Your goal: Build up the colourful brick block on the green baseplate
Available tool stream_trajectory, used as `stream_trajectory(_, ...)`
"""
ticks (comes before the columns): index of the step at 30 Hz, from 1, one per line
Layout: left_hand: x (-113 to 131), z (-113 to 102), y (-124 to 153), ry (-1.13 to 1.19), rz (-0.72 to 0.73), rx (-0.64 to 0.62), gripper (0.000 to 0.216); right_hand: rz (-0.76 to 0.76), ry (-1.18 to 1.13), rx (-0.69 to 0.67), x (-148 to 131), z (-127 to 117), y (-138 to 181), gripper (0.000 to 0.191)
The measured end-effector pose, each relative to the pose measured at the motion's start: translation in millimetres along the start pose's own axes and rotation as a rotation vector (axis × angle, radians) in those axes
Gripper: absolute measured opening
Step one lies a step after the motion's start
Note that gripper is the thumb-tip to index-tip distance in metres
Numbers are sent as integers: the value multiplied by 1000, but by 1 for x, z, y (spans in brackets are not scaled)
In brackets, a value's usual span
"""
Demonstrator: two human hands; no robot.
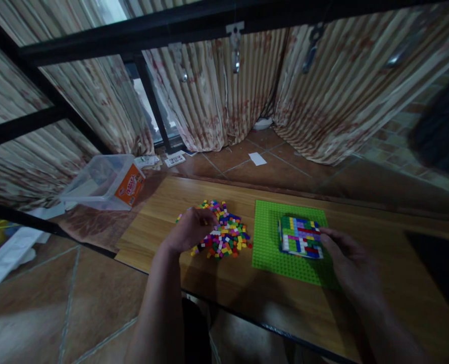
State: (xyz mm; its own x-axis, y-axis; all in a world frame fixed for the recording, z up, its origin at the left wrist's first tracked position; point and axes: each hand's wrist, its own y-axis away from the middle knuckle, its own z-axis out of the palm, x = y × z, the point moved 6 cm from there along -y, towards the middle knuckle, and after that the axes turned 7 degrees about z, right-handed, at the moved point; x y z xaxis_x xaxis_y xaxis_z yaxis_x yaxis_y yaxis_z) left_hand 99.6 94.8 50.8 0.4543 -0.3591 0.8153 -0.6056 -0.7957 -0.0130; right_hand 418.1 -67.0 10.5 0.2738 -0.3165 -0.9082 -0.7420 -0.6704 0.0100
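A heap of small coloured bricks lies on the wooden table. My left hand rests on the heap's left side, fingers curled into the bricks; what it holds, if anything, is hidden. To the right lies a green baseplate carrying a block of stacked multicoloured bricks. My right hand touches the block's right edge, fingers bent against it.
A clear plastic tub with an orange label lies tipped on the floor beyond the table's left end. Striped curtains hang behind. Papers lie on the tiled floor. A dark shape sits at the far right of the table.
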Motion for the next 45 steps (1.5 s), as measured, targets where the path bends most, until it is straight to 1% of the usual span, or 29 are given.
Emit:
stream_trajectory(3, -7, 2, 5, -184, -78, -13, 14, 5, 29, 21, -2, -1, 0, 29)
stream_trajectory(7, -4, 7, 7, -380, -151, 4, 20, 12, 72, 17, 1, -1, -2, 30)
stream_trajectory(11, -2, 9, 7, -481, -164, -20, 23, -15, 59, 4, 4, 0, -3, 30)
stream_trajectory(16, -1, 11, 6, -587, -176, -26, 22, 27, 25, -12, 1, 1, -2, 29)
stream_trajectory(20, 4, 14, 5, -615, -176, -50, 19, 41, -9, -17, -1, 2, -1, 29)
stream_trajectory(25, 4, 14, 4, -608, -125, -41, 13, 23, -39, -25, -3, 3, -1, 31)
stream_trajectory(30, 1, 10, 3, -565, -95, -15, 9, 10, -53, 25, -6, -1, 0, 28)
stream_trajectory(33, 0, 5, 3, -484, -100, -21, 10, -11, -31, 77, -7, -7, 0, 27)
stream_trajectory(35, 0, 2, 4, -415, -101, -25, 10, -65, -7, 143, -12, -12, 4, 27)
stream_trajectory(36, 0, 0, 4, -386, -100, -22, 10, -125, 8, 189, -18, -13, 8, 26)
stream_trajectory(38, 0, -1, 5, -342, -94, -17, 8, -296, 38, 255, -37, -12, 22, 22)
stream_trajectory(39, -1, 0, 4, -326, -89, -15, 8, -395, 52, 262, -49, -7, 32, 19)
stream_trajectory(41, -2, 2, 4, -301, -73, -5, 8, -541, 55, 166, -68, 13, 54, 13)
stream_trajectory(43, -2, 5, 4, -283, -48, 2, 8, -639, 44, -60, -81, 45, 76, 12)
stream_trajectory(44, -1, 6, 4, -282, -35, 6, 9, -656, 41, -152, -85, 60, 85, 13)
stream_trajectory(45, -1, 8, 4, -283, -21, 11, 8, -647, 62, -213, -87, 74, 92, 14)
